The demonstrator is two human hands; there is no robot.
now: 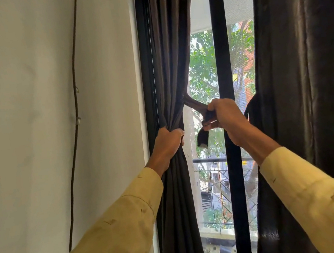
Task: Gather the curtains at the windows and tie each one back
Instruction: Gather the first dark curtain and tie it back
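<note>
— Left half of the frame?
— Wall (22, 125), with a cable (75, 117) running top to bottom down it, left of the window frame (223, 75).
— Centre?
— Left curtain (164, 51) just right of the wall, bunched at mid-height inside the left hand (167, 142). Tie-back strap (196, 107) reaching right from that bunch into the right hand (223, 116), loose end hanging just below the fingers.
— Right side?
— Right curtain (310, 84) filling the right edge, behind the right forearm.
— Between the curtains?
— Upright window bar, behind the right hand; trees (203, 67) and a balcony railing (209, 160) beyond the glass.
</note>
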